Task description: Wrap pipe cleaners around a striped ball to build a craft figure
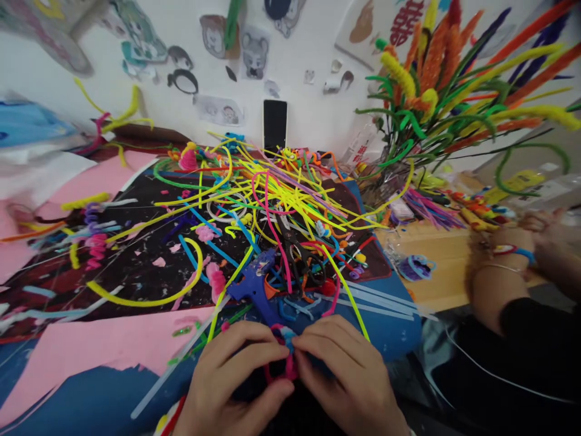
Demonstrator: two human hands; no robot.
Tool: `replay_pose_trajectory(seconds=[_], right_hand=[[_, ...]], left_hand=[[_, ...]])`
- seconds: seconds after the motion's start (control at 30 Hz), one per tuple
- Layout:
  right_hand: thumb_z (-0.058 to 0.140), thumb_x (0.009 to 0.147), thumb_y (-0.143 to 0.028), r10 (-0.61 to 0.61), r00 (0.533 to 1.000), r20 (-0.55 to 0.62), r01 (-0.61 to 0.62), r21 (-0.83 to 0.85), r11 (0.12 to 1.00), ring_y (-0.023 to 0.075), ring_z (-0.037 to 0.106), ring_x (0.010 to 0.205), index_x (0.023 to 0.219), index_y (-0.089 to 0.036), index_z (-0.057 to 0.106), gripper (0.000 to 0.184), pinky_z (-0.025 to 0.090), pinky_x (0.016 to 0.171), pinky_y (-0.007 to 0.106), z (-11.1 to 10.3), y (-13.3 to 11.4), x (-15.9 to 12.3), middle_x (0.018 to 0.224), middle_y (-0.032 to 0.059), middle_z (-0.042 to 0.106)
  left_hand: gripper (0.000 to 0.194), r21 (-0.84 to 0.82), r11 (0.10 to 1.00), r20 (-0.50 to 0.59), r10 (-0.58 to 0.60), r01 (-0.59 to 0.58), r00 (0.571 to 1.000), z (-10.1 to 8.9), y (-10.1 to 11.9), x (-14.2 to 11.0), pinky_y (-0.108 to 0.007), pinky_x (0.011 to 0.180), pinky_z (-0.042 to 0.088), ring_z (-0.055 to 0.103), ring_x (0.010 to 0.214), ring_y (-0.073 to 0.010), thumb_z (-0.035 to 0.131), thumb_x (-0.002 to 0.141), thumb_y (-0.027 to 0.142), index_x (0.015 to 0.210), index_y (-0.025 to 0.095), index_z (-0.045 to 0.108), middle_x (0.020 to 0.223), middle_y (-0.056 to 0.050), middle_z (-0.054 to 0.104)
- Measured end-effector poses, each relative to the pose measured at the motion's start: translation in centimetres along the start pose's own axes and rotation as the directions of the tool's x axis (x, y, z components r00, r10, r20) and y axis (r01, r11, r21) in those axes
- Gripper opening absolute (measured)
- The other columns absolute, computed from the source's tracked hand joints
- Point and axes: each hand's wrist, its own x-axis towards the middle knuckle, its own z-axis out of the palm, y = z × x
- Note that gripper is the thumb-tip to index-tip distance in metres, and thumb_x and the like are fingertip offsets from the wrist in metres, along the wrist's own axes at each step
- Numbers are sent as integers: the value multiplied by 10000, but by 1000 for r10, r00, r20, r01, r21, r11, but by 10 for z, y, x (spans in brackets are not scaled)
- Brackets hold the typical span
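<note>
At the bottom middle, my left hand (240,375) and my right hand (340,369) come together around a small piece of bent pipe cleaners (289,357), pink with some light blue. The fingertips of both hands pinch it, and they hide part of its shape. Just beyond my hands lies a blue hot glue gun (254,284), its handle pointing toward me. Black-handled scissors (295,251) rest behind it among loose pipe cleaners. A large pile of yellow pipe cleaners (281,188) spreads over the dark mat farther back.
A phone (275,124) leans against the wall. Glue sticks (376,300) lie at the right table edge, pink paper (109,345) at the left. A bunch of pipe-cleaner flowers (436,91) stands back right. Another person's arm (503,278) is at the right.
</note>
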Motion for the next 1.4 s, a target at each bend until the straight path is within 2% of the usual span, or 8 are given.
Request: replay_pose_trajectory(seconds=[0.3, 0.4, 0.47, 0.6, 0.77, 1.07, 1.3, 1.4], right_hand=[[636, 838, -7, -15, 999, -48, 15, 8, 1000, 138, 625, 703, 850, -162, 635, 156, 507, 686, 266, 4, -6, 6, 759, 19, 693], [658, 835, -79, 104, 993, -52, -100, 85, 991, 153, 661, 847, 928, -176, 660, 134, 524, 788, 270, -1, -4, 7, 897, 41, 709], [670, 849, -125, 212, 977, 37, -215, 189, 958, 161, 678, 926, 1025, -194, 678, 189, 530, 848, 275, -3, -1, 7, 987, 47, 727], [673, 877, -185, 342, 915, 216, -402, 391, 828, 143, 685, 760, 917, -196, 731, 71, 534, 711, 241, 0, 5, 6, 817, 22, 739], [663, 862, -164, 408, 883, 231, -468, 484, 739, 139, 659, 695, 794, -169, 715, 85, 509, 653, 234, 6, 7, 6, 743, 25, 715], [611, 876, -122, 350, 901, 258, -419, 297, 858, 128, 609, 716, 785, -185, 658, 120, 461, 664, 227, 3, 3, 5, 742, 1, 658], [614, 874, -106, 299, 926, 231, -349, 221, 911, 124, 604, 702, 789, -192, 631, 122, 454, 638, 218, 6, -1, 3, 743, -4, 662], [599, 871, -109, 330, 925, 191, -369, 231, 900, 124, 606, 678, 776, -194, 623, 130, 463, 624, 219, 11, -3, 0, 721, -6, 660]], left_hand=[[180, 43, 994, -128, -99, 105, 987, 8, 0, -12, -122, 751, 534, 714, 706, -66, 612, 818, 35, 856, 205, 656, 781, 45, 750], [200, -63, 990, -138, -135, 127, 981, 5, -1, -11, -153, 736, 562, 720, 691, -86, 620, 804, 21, 851, 212, 657, 755, 49, 744], [220, -151, 980, -123, -147, 128, 982, 3, -2, -10, -174, 718, 576, 722, 689, -101, 624, 797, 3, 857, 212, 660, 745, 41, 743], [245, -233, 964, -92, -157, 132, 983, 2, -4, -9, -183, 714, 583, 725, 712, -112, 627, 807, -8, 891, 216, 676, 771, 30, 755], [213, -154, 983, -61, -113, 103, 992, 2, -8, -13, -162, 778, 568, 724, 795, -109, 672, 827, 34, 961, 201, 674, 848, 6, 761], [154, 103, 986, 47, 125, -129, 991, -5, -11, -9, -237, 773, 561, 696, 843, -144, 583, 893, 42, 914, 183, 644, 913, -40, 737], [203, 188, 972, 107, 119, -138, 987, -3, -8, -1, -247, 711, 573, 701, 780, -158, 505, 824, 8, 814, 183, 607, 852, -38, 732], [211, 259, 942, 93, 198, -215, 976, -1, -11, -6, -265, 728, 578, 707, 761, -158, 492, 856, -1, 822, 175, 603, 821, -41, 733]])
